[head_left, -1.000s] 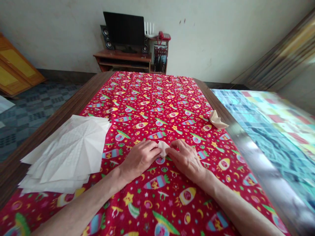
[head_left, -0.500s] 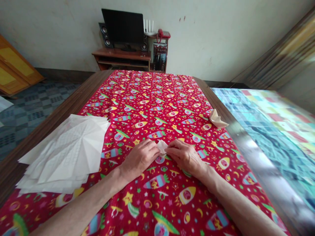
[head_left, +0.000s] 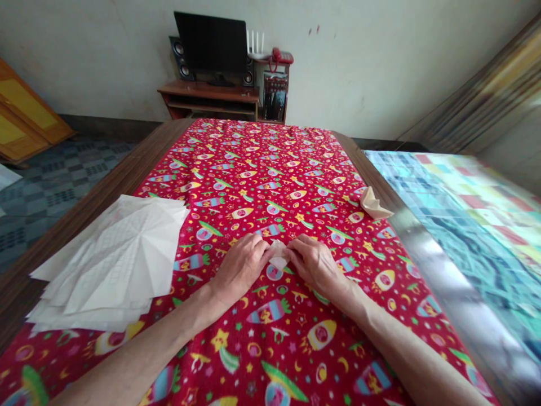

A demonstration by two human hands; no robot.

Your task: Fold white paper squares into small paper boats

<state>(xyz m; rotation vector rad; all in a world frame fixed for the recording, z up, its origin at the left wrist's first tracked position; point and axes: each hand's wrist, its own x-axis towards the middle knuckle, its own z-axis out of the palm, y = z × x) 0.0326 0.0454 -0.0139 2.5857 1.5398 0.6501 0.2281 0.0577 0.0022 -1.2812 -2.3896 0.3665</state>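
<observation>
A small piece of folded white paper (head_left: 278,256) lies between my two hands, low over the middle of the red patterned cloth (head_left: 270,169). My left hand (head_left: 245,258) pinches its left edge, and my right hand (head_left: 311,256) pinches the opposite edge. The fingers partly cover the paper, so its exact folds cannot be made out. Off to the left is a loose stack of white paper sheets (head_left: 122,254); the top one has creases fanning out from a point. A cream folded-paper piece (head_left: 374,204) with pointed tips sits near the cloth's right edge.
The cloth covers a brown wooden table (head_left: 143,155). Beyond its far end stand a desk (head_left: 207,96) with a black monitor (head_left: 211,48), speakers and a red telephone (head_left: 281,56). A bed with a checked cover (head_left: 443,225) adjoins on the right.
My fingers have shifted slightly on the small paper, with both hands a little higher and the fingers more bent. The stack and the cream folded piece stay where they were.
</observation>
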